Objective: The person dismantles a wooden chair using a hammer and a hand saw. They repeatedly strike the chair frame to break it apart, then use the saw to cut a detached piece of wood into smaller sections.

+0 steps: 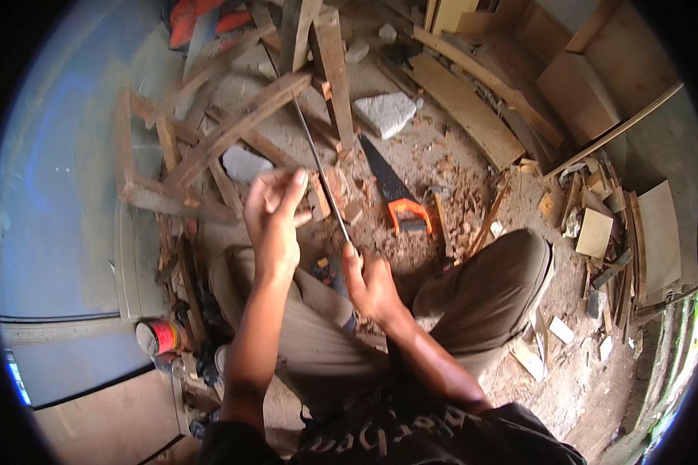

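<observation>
My right hand (374, 287) is closed around the near end of a long, thin metal tool (318, 159), its thumb lying along it. The tool slants up and away to the left, its far end by a wooden frame (240, 124). Seen almost edge-on, it could be a blade or a rod; I cannot tell which. My left hand (275, 221) is raised just left of the tool, fingers apart and partly bent, holding nothing. Beyond my hands lies a handsaw (392, 186) with a dark blade and orange handle, on a floor strewn with wood chips.
A pale stone block (386, 114) lies beyond the saw. Boards and panels (473, 108) lean at the far right, with scrap wood (597, 225) piled nearer. A red-labelled can (159, 338) stands at left beside a bluish panel (62, 194). My bent knees flank the work area.
</observation>
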Demonstrator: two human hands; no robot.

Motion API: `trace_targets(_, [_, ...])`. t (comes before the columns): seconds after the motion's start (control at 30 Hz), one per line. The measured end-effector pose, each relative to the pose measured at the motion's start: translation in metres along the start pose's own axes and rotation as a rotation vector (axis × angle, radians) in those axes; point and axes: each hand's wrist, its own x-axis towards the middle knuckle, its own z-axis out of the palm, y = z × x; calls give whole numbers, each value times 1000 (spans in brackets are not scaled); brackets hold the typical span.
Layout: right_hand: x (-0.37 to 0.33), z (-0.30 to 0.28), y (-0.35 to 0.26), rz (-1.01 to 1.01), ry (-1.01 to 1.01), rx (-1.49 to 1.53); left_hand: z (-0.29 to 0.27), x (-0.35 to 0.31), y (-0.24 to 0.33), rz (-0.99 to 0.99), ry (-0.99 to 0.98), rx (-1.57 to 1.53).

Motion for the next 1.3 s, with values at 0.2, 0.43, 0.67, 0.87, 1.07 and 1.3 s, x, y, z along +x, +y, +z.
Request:
trace_targets(0.2, [-2, -24, -63, -35, -136, 342, -14, 6, 1, 33, 17, -63])
trace_targets(0.43, [4, 0, 12, -7, -108, 127, 2, -4, 3, 68, 24, -15])
trace_targets(0.67, [12, -17, 2, 545, -584, 950, -12, -2, 1, 138, 43, 9])
trace_targets(0.87, [10, -15, 16, 214, -308, 684, -41, 24, -3, 334, 83, 22])
trace_targets(1.07, [17, -9, 65, 416, -54, 563, -77, 41, -21, 246, 166, 227])
trace_targets(1.3, [22, 16, 111, 710, -161, 933, -86, 31, -14, -140, -100, 53])
